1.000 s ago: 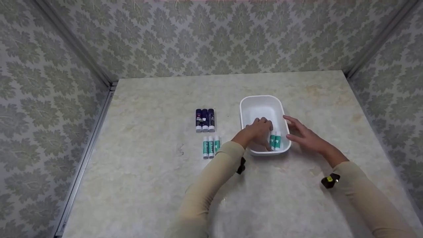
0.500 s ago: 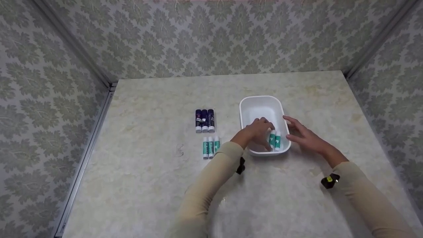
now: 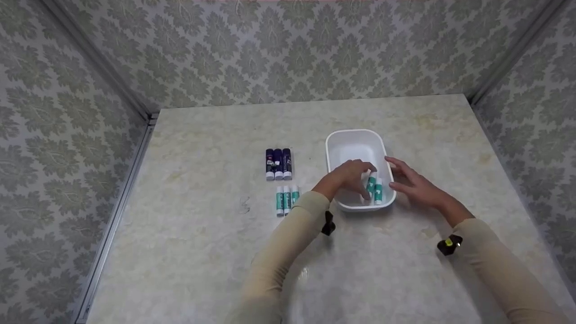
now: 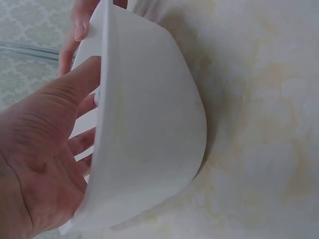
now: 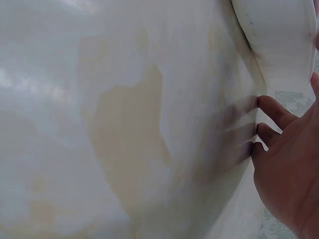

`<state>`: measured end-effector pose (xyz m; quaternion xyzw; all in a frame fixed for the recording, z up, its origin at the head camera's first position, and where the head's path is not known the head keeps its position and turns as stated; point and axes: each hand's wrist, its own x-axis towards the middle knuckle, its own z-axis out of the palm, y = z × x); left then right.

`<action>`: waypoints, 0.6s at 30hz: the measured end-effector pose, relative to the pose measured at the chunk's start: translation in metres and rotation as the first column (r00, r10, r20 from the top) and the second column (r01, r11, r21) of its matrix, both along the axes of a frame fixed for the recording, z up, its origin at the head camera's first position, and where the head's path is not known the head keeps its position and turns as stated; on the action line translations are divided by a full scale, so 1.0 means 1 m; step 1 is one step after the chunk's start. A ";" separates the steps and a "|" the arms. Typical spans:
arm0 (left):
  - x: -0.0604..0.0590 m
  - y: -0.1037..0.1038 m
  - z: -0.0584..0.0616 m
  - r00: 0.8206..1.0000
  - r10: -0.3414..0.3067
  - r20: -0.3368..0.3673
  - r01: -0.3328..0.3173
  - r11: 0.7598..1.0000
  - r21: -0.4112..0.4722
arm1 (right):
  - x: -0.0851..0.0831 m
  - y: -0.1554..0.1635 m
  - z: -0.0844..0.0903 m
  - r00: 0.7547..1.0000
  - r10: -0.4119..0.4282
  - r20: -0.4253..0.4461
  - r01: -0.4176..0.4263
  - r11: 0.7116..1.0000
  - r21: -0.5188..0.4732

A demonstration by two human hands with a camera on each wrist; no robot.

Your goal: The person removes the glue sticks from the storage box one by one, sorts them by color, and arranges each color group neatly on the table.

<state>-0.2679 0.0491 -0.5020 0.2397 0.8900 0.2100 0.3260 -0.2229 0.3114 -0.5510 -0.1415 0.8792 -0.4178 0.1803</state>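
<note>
Inside the white plastic tub (image 3: 333,146), my left hand (image 3: 347,176) pinches a green-and-white glue stick (image 3: 371,183) between thumb and fingers, one at each end. That stick is slightly tilted. Beside it on the tub floor lies a second green glue stick (image 3: 378,192). At the tub's right rim, my right hand (image 3: 418,189) rests thumb and forefinger against the side, its fingers loosely bent. From the left wrist view, the tub wall (image 4: 149,109) hides most of the left fingertips and the held stick. The right wrist view shows the right hand (image 5: 294,164) beside the tub's outer wall.
Left of the tub, three dark blue glue sticks (image 3: 278,164) lie side by side on the table (image 3: 202,252). Nearer me lie three green glue sticks (image 3: 287,200), partly behind the left sleeve. Patterned walls (image 3: 297,49) border the table.
The left hand has lifted the green glue stick a little away from me, and the stick has tilted apart from its neighbour. The right hand has stayed at the tub's rim.
</note>
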 end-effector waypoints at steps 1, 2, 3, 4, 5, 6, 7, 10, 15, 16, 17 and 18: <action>-0.001 0.000 0.002 1.000 0.004 0.010 -0.004 1.000 0.002 | -0.001 0.000 0.000 1.000 0.001 -0.002 -0.001 1.000 0.001; -0.002 -0.001 0.004 1.000 0.006 0.015 -0.006 1.000 0.002 | -0.001 0.000 0.000 1.000 0.002 -0.003 -0.002 1.000 0.000; -0.003 -0.001 0.006 1.000 0.005 0.017 -0.005 1.000 0.001 | -0.001 0.000 0.000 1.000 0.002 -0.003 -0.002 1.000 -0.002; -0.003 -0.002 0.007 1.000 -0.001 0.014 0.001 1.000 0.002 | -0.001 0.000 0.000 1.000 0.002 -0.003 -0.002 1.000 -0.007; -0.004 -0.002 0.007 1.000 0.000 0.014 0.000 1.000 0.007 | -0.001 0.001 -0.001 1.000 0.004 -0.001 -0.004 1.000 -0.013; -0.005 -0.003 0.007 1.000 0.001 0.010 -0.001 1.000 0.010 | 0.000 0.001 -0.002 1.000 0.005 -0.001 -0.005 1.000 -0.017; -0.005 -0.004 0.007 1.000 0.000 0.002 0.000 1.000 0.014 | 0.000 0.002 -0.002 1.000 0.006 -0.002 -0.006 1.000 -0.019; -0.007 -0.004 0.006 1.000 0.010 -0.016 -0.010 1.000 -0.002 | 0.000 0.002 -0.002 1.000 0.011 -0.012 -0.011 1.000 -0.017; -0.006 -0.003 0.003 0.999 -0.018 -0.028 0.017 0.999 -0.041 | 0.001 0.001 0.000 1.000 0.014 -0.018 -0.015 1.000 -0.025; -0.005 -0.003 0.003 0.999 -0.026 -0.026 0.025 0.999 -0.041 | 0.000 0.001 0.000 1.000 0.014 -0.016 -0.014 0.999 -0.028; -0.005 -0.004 0.003 0.999 -0.033 -0.021 0.032 0.999 -0.042 | 0.000 0.001 0.001 1.000 0.015 -0.014 -0.016 0.999 -0.036; -0.005 -0.004 0.003 0.999 -0.039 -0.020 0.038 0.998 -0.046 | 0.000 0.001 0.001 1.000 0.015 -0.011 -0.016 0.999 -0.043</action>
